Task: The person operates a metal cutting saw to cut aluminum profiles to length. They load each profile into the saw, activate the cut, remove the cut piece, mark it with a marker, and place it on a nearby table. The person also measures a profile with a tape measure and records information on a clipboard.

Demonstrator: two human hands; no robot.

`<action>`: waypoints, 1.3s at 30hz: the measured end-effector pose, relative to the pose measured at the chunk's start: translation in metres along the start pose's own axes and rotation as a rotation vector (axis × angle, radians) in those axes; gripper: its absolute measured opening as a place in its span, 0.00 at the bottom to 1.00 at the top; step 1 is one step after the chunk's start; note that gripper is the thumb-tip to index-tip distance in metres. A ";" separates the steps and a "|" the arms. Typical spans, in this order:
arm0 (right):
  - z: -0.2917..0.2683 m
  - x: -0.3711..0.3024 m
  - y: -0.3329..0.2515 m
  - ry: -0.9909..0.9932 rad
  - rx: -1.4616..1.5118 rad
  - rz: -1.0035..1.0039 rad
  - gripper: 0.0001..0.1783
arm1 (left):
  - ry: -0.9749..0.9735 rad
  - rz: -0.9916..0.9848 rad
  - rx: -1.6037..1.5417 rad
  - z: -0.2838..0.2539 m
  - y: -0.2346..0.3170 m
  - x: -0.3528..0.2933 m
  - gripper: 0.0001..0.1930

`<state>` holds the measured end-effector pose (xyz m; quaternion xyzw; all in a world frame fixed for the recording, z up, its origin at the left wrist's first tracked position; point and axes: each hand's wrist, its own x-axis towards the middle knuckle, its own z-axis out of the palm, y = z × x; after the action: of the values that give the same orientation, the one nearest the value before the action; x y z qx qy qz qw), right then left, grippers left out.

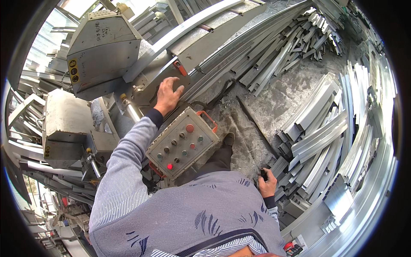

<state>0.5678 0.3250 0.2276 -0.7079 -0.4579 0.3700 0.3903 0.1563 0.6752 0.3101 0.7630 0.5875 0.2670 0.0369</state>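
Observation:
My left hand (168,96) is stretched out over the saw machine's bed, its fingers apart and nothing visible in them. Just beyond its fingertips is an orange-red handle (180,67) on the machine's side. A light-coloured metal profile (171,38) lies along the bed, running up to the large saw housing (102,47). Under my left wrist sits a worn control box (199,150) with coloured buttons and dark knobs; its red lower button is lit. Down at my right side, my right hand (268,185) is closed around a small black object (263,173), mostly hidden by the fingers.
Stacks of cut metal profiles (317,137) cover the floor on my right. More long profiles (274,55) lie ahead, beside the machine. A second housing (66,120) stands at the left, near a shiny cylinder (133,111). A dark strip (257,124) crosses the dusty floor.

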 end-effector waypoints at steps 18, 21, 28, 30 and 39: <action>-0.032 0.229 -0.073 -0.261 -0.319 0.086 0.17 | -0.424 -0.342 0.317 0.031 -0.229 0.272 0.50; -0.043 0.275 -0.061 -0.295 -0.305 0.067 0.18 | -0.495 -0.379 0.231 0.017 -0.190 0.276 0.47; -0.071 0.409 -0.037 -0.342 -0.228 -0.110 0.18 | -0.467 -0.657 -0.165 0.015 -0.021 0.221 0.45; -0.083 0.439 -0.037 -0.286 -0.214 -0.202 0.18 | -0.480 -0.658 -0.236 0.016 0.040 0.201 0.46; -0.078 0.551 -0.078 -0.453 0.755 0.268 0.32 | -0.780 -0.843 -0.754 0.120 0.229 0.202 0.46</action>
<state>0.7775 0.8459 0.2388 -0.4705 -0.2690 0.7035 0.4597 0.4449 0.8207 0.3656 0.4448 0.6449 0.1216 0.6095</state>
